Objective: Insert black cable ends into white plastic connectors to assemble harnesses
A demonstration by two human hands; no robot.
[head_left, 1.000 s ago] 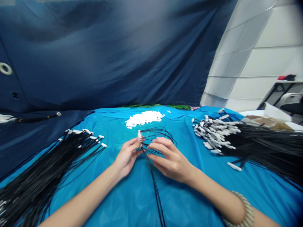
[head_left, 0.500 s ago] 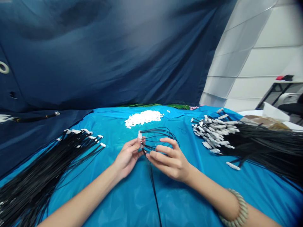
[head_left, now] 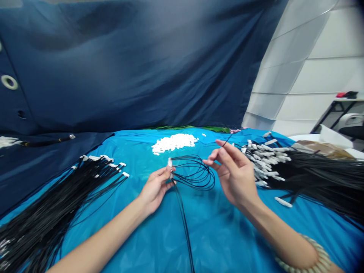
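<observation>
Near the middle, my left hand [head_left: 156, 189] is closed with thumb and fingers on a white connector [head_left: 170, 163]. Several thin black wires [head_left: 209, 178] leave the connector and loop out to the right; others hang down toward the front. To the right and higher, my right hand [head_left: 234, 170] pinches a single black wire [head_left: 226, 141] between thumb and index finger. This wire's end points up and to the right, and its other end is hard to trace. The right hand is apart from the connector.
A heap of small white connector pieces [head_left: 174, 143] lies beyond my hands on the blue cloth [head_left: 142, 242]. Black cable bundles with white ends lie on the left [head_left: 65, 197] and right [head_left: 313, 174]. A dark blue curtain [head_left: 127, 68] hangs behind.
My right hand has moved from beside the connector up and to the right, and now pinches a wire. The left hand still holds the connector. The view has shifted slightly.
</observation>
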